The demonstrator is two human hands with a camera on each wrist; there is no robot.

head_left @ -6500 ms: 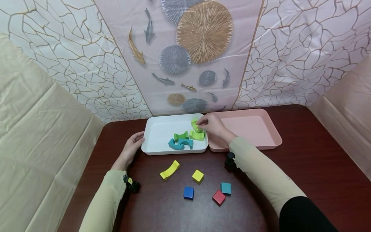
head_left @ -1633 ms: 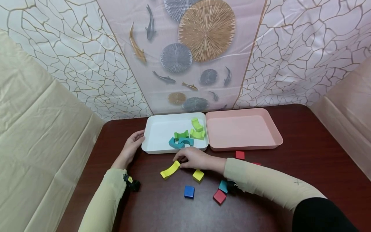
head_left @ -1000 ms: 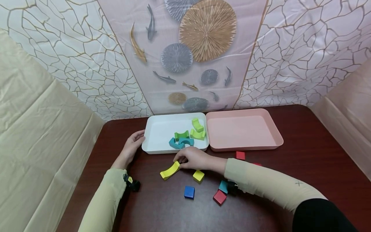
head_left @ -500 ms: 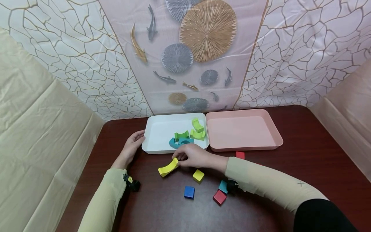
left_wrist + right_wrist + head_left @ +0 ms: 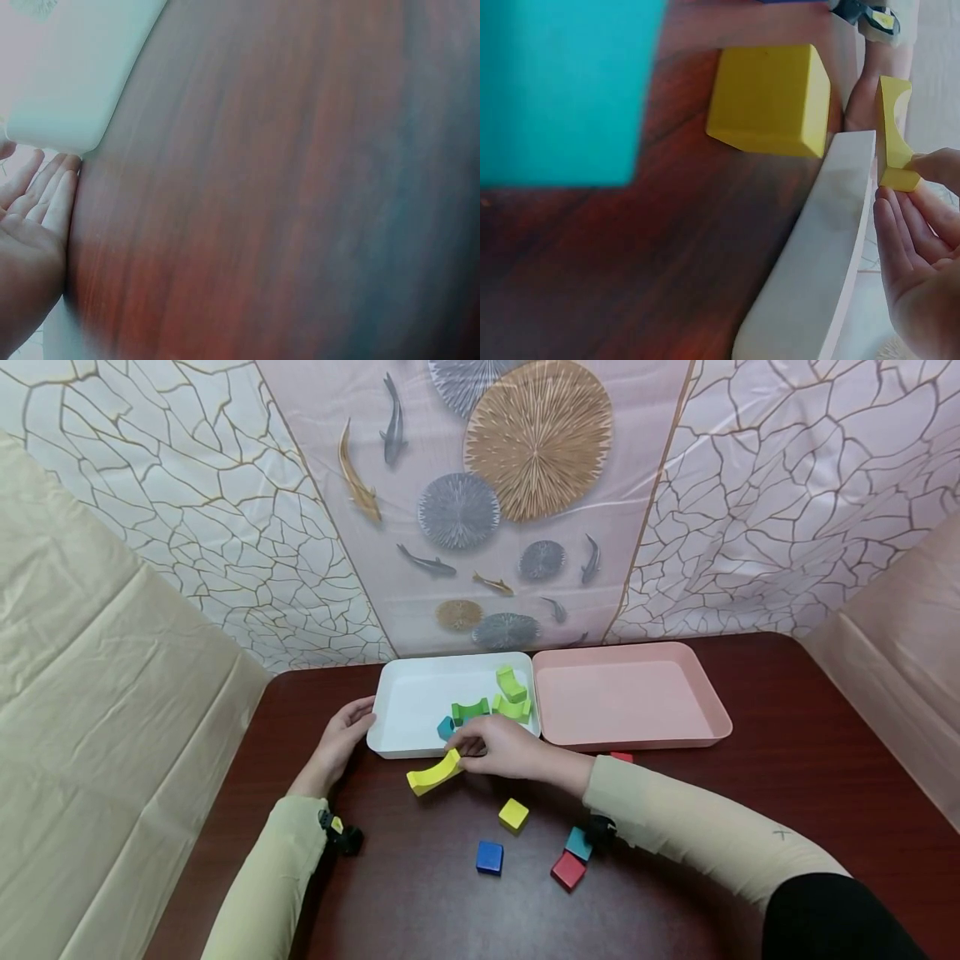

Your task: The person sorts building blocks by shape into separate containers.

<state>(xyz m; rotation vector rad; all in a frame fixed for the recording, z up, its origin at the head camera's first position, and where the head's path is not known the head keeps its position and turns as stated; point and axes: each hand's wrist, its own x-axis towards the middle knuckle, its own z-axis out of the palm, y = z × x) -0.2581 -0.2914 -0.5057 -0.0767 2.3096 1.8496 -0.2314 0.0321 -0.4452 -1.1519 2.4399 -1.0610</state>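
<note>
Between thumb and fingers, my right hand (image 5: 504,748) pinches one end of a yellow curved block (image 5: 435,774), raised just in front of the white tray (image 5: 412,745). In the right wrist view the block (image 5: 892,142) shows its hollowed side, with the thumb on its end. Fairly straight fingers of my left hand (image 5: 343,739) touch the tray's left edge; the left wrist view shows this hand (image 5: 34,217) against the tray's corner. Inside the tray lie light green curved blocks (image 5: 512,708), a green one (image 5: 469,711) and teal ones (image 5: 446,727), partly hidden by my right hand.
A pink tray (image 5: 633,697) adjoins the white one on the right. Nearer on the dark table are a yellow cube (image 5: 513,816), a blue cube (image 5: 490,857), a red cube (image 5: 568,870) and a teal cube (image 5: 578,843). Another red block (image 5: 621,757) peeks out behind my right sleeve.
My right hand, which was at the yellow curved block's end on the table, has lifted it and moved it toward the white tray. The left hand has stayed in place.
</note>
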